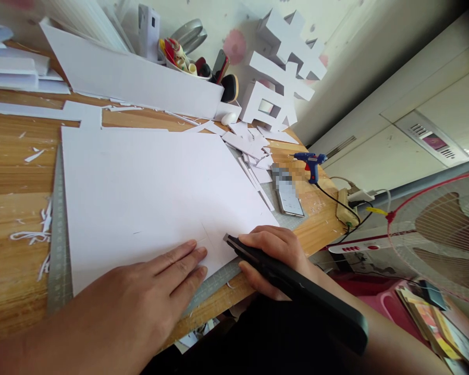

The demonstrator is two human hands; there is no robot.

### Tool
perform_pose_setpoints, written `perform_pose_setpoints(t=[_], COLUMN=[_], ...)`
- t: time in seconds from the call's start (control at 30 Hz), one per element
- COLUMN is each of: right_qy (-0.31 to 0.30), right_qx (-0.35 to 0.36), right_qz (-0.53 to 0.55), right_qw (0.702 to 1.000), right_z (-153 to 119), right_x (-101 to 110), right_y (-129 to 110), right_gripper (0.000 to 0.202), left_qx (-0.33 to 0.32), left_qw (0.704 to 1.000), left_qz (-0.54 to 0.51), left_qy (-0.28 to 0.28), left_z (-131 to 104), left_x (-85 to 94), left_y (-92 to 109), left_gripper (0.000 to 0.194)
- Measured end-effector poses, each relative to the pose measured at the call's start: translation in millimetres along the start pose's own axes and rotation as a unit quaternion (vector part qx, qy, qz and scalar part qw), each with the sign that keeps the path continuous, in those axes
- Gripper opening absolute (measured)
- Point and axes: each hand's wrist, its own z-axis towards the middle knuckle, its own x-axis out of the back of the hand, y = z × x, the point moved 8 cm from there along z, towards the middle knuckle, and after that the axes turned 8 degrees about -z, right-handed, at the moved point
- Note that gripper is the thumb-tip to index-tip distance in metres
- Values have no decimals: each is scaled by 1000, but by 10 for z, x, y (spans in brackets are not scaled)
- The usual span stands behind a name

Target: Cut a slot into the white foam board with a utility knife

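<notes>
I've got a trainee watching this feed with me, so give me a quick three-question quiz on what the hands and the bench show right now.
1. True or false: the left hand lies flat on the white sheet.
2. What does the right hand hold? A) black utility knife B) blue glue gun C) phone
3. Fill in: the blue glue gun lies on the wooden table, beyond the ____ that lies beside the sheet.

Key
1. True; palm and fingers press down near the sheet's near edge.
2. A; the black utility knife has its tip at the sheet's near right corner.
3. phone
</notes>
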Motion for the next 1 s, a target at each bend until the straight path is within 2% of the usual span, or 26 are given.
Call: perform_pose_setpoints(t=[0.13, 0.3, 0.47, 0.57, 0.63, 0.7, 0.73, 0.8, 0.9, 1.0], right_qy=[-9, -48, -68, -16, 62, 132, 155, 161, 134, 107], right_qx=[3, -8, -19, -43, -102, -179, -210, -238, -236, -232], right_qz=[5, 8, 0, 37, 59, 83, 99, 127, 117, 108], right_qw=[1000, 999, 998, 998, 991, 971, 960, 949, 955, 961], right_z=[-36, -87, -98, -151, -216, -277, -281, -196, 54, 255], right_x=[28, 32, 74, 199, 315, 356, 335, 221, 33, -110], right_y=[-19, -13, -51, -26, 101, 284, 366, 475, 539, 598], right_gripper=[24, 24, 16, 12, 13, 17, 19, 21, 25, 26], left_qx=[-6, -8, -43, -58, -60, -58, -54, -49, -49, -79], left_qw=[1000, 1000, 998, 997, 997, 997, 998, 998, 998, 996], left_qz=[-6, 13, 30, 41, 48, 46, 44, 37, 37, 46], left_qy=[21, 11, 18, 19, 9, -3, 0, 7, 13, 20], left_z=[44, 54, 84, 153, 189, 198, 195, 178, 158, 146], left_x=[44, 32, 67, 128, 153, 153, 156, 153, 134, 135], left_y=[15, 23, 66, 103, 125, 140, 141, 139, 127, 150], left_gripper=[43, 46, 46, 47, 47, 43, 42, 41, 43, 40])
